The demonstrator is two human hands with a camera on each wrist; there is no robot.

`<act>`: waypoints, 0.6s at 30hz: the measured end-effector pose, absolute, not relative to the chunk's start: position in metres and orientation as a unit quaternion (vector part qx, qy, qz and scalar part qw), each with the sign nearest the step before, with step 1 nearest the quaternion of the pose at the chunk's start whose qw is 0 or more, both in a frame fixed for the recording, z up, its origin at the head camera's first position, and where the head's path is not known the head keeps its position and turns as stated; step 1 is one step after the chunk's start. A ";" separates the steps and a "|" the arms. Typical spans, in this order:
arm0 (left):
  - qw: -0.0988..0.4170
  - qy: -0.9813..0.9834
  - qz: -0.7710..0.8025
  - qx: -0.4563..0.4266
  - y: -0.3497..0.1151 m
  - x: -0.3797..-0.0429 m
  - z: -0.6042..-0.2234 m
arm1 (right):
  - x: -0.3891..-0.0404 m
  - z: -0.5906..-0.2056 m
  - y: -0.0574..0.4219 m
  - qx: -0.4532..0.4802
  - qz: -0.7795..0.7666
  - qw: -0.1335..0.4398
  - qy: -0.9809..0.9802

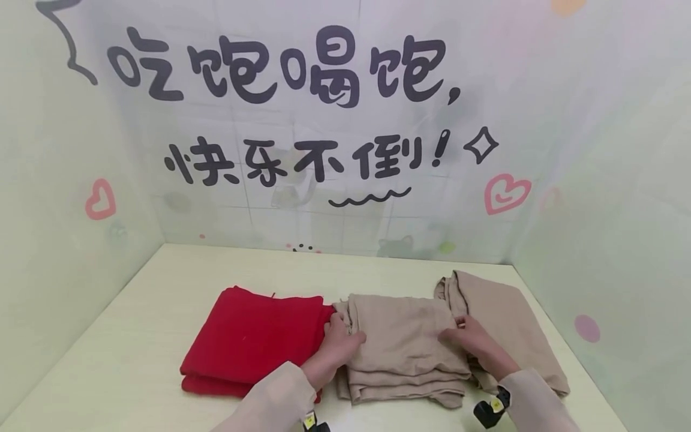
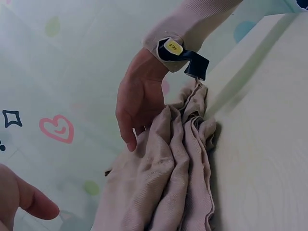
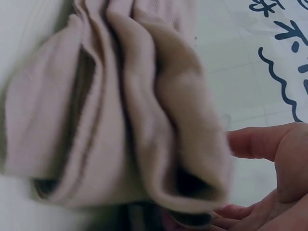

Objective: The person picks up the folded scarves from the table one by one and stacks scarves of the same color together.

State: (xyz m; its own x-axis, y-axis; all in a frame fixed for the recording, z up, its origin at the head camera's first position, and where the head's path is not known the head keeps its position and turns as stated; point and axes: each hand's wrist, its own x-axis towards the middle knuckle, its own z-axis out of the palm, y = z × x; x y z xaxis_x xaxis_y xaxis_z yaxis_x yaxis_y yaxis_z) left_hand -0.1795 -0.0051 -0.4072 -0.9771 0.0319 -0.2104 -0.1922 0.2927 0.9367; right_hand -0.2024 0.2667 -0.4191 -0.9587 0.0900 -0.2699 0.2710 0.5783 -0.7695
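Note:
In the head view a folded beige cloth [image 1: 405, 336], several layers thick, lies between my hands. My left hand [image 1: 336, 347] is at its left edge, fingers bent by the folds. In the left wrist view the left thumb [image 2: 36, 204] is apart from the cloth; the left fingertips are mostly hidden. My right hand [image 1: 477, 343] pinches the right edge, thumb on top. In the right wrist view the right thumb [image 3: 255, 143] meets the upper fold, and the other fingers go partly out of sight behind the cloth.
A folded red cloth [image 1: 259, 336] lies to the left, close against the beige one. Another beige cloth [image 1: 513, 324] lies on the right, partly behind my right hand. The pale table [image 1: 124, 348] is bounded by printed walls [image 1: 324, 228] at the back and sides.

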 end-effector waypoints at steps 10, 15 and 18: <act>0.049 0.814 0.576 -0.054 -0.002 -0.183 -0.396 | -0.205 -0.407 0.275 0.109 -0.458 0.104 0.876; 0.077 0.793 0.604 -0.009 0.007 -0.181 -0.386 | -0.210 -0.398 0.284 0.103 -0.453 0.095 0.880; 0.114 0.768 0.630 0.013 0.012 -0.179 -0.382 | -0.213 -0.393 0.291 0.101 -0.450 0.094 0.882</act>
